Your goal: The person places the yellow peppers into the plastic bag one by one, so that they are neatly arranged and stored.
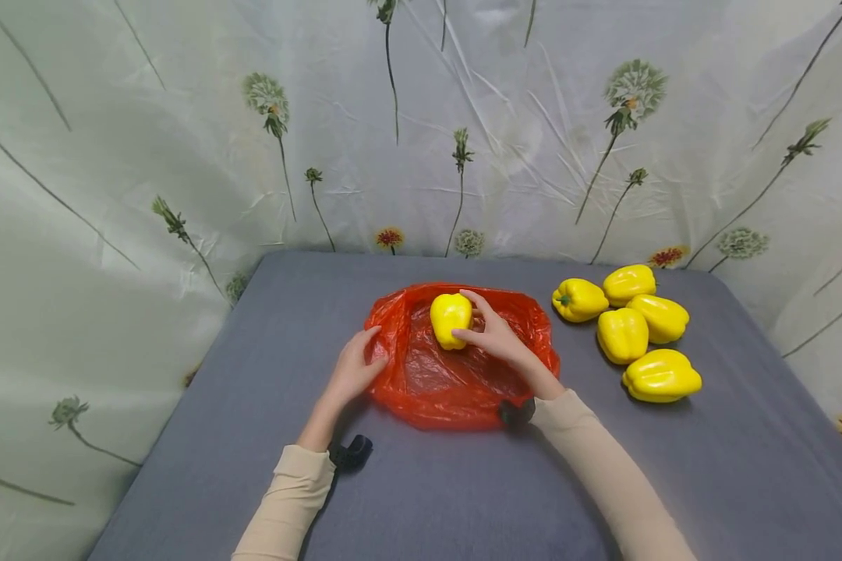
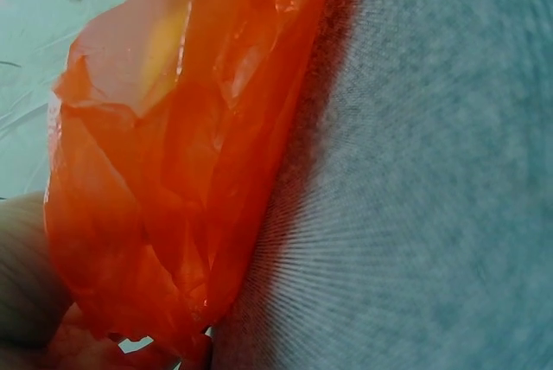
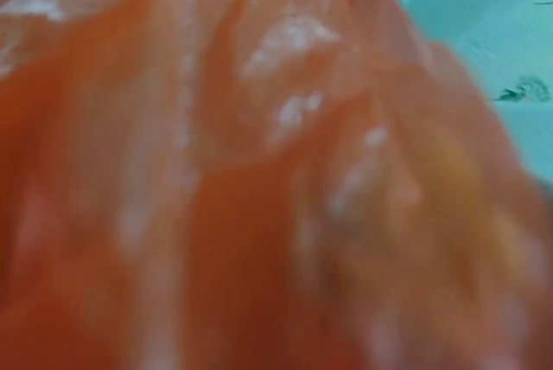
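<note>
A yellow bell pepper (image 1: 451, 320) is held in my right hand (image 1: 494, 335), thumb on its near side and fingers on its far side, over the mouth of a red plastic bag (image 1: 435, 409). The bag lies spread on the table with its mouth facing up. At its left edge, my left hand (image 1: 354, 366) grips the thin plastic. In the left wrist view, the thumb (image 2: 30, 271) lies beside the crumpled bag (image 2: 173, 188), and a yellow patch shows through. Blurred red plastic (image 3: 242, 214) fills most of the right wrist view, hiding the right hand there.
Several more yellow bell peppers (image 1: 623, 335) lie grouped on the grey table (image 1: 421, 499), to the right of the bag. A curtain with dandelion prints (image 1: 498, 195) hangs behind the table's back edge. Each wrist wears a dark camera mount (image 1: 351, 453).
</note>
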The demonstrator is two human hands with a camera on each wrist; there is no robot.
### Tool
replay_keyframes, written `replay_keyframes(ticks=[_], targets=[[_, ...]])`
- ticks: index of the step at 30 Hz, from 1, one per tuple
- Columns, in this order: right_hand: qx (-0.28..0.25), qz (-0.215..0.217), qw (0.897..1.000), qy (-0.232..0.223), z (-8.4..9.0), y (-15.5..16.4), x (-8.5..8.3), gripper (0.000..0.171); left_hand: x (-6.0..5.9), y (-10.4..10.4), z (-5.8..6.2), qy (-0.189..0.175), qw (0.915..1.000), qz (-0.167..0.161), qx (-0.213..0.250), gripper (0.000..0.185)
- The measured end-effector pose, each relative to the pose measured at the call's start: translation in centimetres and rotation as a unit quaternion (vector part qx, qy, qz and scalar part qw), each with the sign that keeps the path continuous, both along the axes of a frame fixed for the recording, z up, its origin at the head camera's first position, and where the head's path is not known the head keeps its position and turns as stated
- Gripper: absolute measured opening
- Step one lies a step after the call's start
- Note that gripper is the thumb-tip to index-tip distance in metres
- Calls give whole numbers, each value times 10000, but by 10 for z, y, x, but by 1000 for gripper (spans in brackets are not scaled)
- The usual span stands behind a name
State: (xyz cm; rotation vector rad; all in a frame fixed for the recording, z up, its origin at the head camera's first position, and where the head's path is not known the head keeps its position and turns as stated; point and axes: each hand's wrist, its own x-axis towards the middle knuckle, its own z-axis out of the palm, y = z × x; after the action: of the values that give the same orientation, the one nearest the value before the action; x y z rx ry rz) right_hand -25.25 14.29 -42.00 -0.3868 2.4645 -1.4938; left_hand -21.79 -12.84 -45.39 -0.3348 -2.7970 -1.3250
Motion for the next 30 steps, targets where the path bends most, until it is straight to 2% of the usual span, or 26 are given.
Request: replay_keyframes(ticks=[7, 12, 22, 30], targets=[[260, -20, 9996, 70, 2, -15, -7, 74, 0, 0, 1, 29, 10000, 30, -48, 59], [363, -38, 9993, 9, -1, -21, -11, 75, 0, 2, 0, -106, 9999, 68, -84, 59], [503, -259, 9984, 91, -3, -30, -9, 75, 1, 3, 2, -241, 9997, 65, -69, 59], [582, -401, 9974, 117, -4, -32, -9, 76, 0, 4, 1, -156, 9998, 54, -126, 59]])
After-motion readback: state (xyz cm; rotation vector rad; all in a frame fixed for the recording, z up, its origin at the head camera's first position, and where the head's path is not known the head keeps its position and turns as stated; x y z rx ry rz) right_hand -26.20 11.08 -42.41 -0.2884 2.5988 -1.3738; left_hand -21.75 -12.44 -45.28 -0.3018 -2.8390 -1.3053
